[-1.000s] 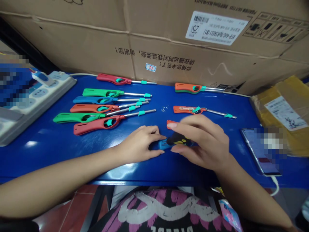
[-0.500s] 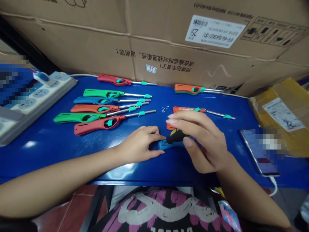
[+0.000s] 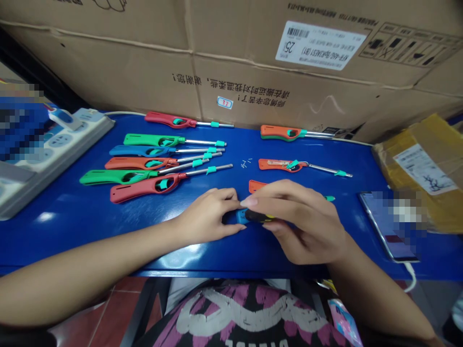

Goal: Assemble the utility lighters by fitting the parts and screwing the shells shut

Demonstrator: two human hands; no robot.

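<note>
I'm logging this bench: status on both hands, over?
Left hand holding end of blue lighter. Right hand gripping screwdriver over it. Orange lighter close beyond, partly hidden by right hand.

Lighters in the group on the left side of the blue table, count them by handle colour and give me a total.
Red lighters: 2
Green lighters: 2
Blue lighter: 1
Orange lighter: 1
Total: 6

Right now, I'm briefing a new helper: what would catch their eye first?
Probably the brightly coloured lighters, grouped left on the blue table. Then, near centre, the right hand holding a black-and-yellow tool at a blue casing. The large cardboard box stands behind.
</note>
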